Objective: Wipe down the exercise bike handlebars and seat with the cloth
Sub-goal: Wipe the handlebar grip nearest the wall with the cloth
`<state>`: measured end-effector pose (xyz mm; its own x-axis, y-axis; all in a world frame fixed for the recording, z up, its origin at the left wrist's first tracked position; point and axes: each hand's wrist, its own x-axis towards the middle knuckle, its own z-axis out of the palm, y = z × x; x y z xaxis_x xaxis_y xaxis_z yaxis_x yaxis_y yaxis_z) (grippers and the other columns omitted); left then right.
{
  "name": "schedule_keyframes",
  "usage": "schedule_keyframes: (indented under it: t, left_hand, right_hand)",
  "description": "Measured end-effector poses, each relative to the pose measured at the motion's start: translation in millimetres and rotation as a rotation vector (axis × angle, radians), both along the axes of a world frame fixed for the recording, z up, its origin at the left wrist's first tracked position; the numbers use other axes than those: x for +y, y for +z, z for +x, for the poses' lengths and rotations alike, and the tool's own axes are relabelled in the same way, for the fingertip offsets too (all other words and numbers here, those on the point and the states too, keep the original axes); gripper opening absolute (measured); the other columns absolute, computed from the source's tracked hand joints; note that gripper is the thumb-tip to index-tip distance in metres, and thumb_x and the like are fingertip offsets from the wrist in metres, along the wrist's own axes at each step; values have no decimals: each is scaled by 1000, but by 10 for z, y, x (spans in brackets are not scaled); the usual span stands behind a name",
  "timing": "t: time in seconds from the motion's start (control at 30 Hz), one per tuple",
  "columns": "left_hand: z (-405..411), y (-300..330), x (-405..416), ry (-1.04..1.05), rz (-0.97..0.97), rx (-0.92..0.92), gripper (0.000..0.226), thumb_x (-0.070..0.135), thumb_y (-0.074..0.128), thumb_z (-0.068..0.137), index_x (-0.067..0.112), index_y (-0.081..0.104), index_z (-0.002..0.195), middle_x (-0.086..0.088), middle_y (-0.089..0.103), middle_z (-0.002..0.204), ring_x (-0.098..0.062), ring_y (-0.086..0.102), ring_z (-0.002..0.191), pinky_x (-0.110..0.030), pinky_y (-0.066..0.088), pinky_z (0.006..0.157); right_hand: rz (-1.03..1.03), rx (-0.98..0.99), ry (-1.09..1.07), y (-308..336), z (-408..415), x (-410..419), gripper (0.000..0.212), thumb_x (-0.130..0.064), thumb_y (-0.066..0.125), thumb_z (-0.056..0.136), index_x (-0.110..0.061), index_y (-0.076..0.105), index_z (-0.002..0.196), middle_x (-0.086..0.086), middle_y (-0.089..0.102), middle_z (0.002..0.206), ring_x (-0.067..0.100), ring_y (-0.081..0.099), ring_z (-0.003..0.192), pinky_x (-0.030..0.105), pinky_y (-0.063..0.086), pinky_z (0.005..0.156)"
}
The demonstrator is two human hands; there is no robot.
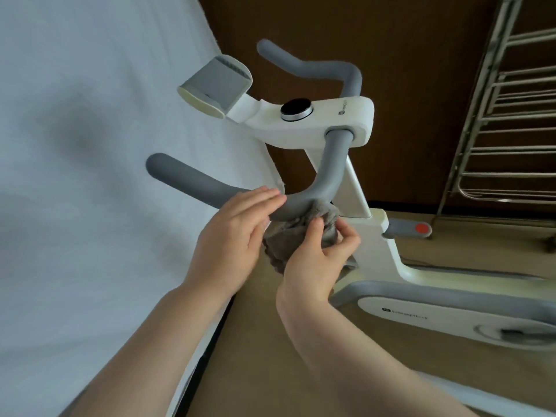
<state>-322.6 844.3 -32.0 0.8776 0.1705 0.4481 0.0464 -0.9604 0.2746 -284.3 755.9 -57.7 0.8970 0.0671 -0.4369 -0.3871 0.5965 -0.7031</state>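
Two bare hands meet at the grey padded handlebar: the left hand lies flat-fingered on it, while the right hand pinches the fluffy grey cloth bunched beneath its bend.

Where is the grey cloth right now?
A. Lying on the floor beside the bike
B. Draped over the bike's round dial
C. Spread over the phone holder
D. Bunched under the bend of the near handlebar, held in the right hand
D: the cloth is bunched against the underside of the near handlebar bend, pinched by the right hand, while the left hand rests its fingers on the bar.
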Motion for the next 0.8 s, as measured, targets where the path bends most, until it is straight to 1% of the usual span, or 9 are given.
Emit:
schedule_keyframes:
  t: [0.07, 0.17, 0.2, 0.3, 0.47, 0.57, 0.63, 0.73, 0.8]
  left_hand:
    - [-50, 21, 135, 12, -23, -15, 36, 4, 51, 97, 16, 61, 130, 4, 58, 135, -7, 46, 131, -15, 36, 106]
    - [-122, 52, 319, -6, 48, -4, 34, 7, 51, 97, 14, 62, 129, 1, 60, 134, -13, 47, 131, -29, 33, 111]
    - [-138, 65, 377, -6, 77, 0, 34, 7, 51, 97, 13, 62, 129, 0, 60, 134, -15, 48, 131, -31, 31, 113]
    - [-148, 112, 490, -22, 82, 23, 34, 5, 51, 97, 13, 62, 128, -1, 60, 133, -16, 50, 130, -29, 27, 112]
    - [-177, 166, 656, -60, 245, 28, 34, 5, 57, 93, 13, 65, 125, -2, 64, 128, -19, 55, 125, -37, 27, 113]
    - [-193, 208, 764, -58, 286, 11, 33, 3, 58, 92, 12, 67, 122, -3, 66, 125, -20, 57, 123, -37, 26, 112]
    - [-211, 210, 800, -75, 310, 16, 33, 2, 58, 91, 12, 67, 121, -3, 66, 125, -20, 56, 124, -38, 25, 112]
    - [-253, 210, 863, -109, 314, 24, 36, 0, 58, 91, 13, 66, 123, -1, 63, 129, -18, 53, 127, -37, 25, 114]
    - [-257, 209, 883, -121, 310, 33, 37, -1, 58, 91, 13, 64, 125, -1, 62, 131, -18, 51, 129, -36, 25, 114]
  right_hand:
    - [25, 10, -16, 19, -103, 100, 20, -24, 53, 98, -33, 42, 112, -16, 53, 107, -2, 59, 91, 16, 50, 64]
    - [40, -1, -108, 26, -158, 207, 18, -24, 52, 98, -32, 42, 111, -13, 54, 108, -1, 60, 91, 17, 51, 64]
    - [49, -1, -141, 29, -169, 252, 18, -24, 51, 99, -32, 41, 111, -12, 54, 110, 0, 60, 91, 17, 51, 64]
    - [85, 33, -163, 85, -281, 440, 19, -24, 51, 99, -33, 39, 111, -13, 52, 110, 3, 58, 91, 16, 50, 55]
    - [134, 33, -250, 70, -310, 503, 18, -23, 52, 99, -30, 40, 111, -10, 55, 107, 1, 65, 82, 17, 50, 55]
    - [148, 34, -241, 122, -396, 642, 18, -23, 51, 99, -31, 39, 110, -12, 53, 104, 4, 62, 86, 16, 49, 51]
    - [151, 45, -207, 154, -449, 737, 19, -21, 52, 98, -31, 38, 108, -12, 52, 104, 4, 59, 86, 18, 48, 55]
    - [164, 22, -244, 87, -429, 759, 17, -22, 53, 98, -32, 40, 102, -3, 55, 109, 9, 60, 95, 27, 52, 70]
    - [172, 2, -263, 81, -444, 810, 17, -23, 53, 98, -35, 41, 99, -2, 56, 110, 12, 61, 97, 31, 54, 73]
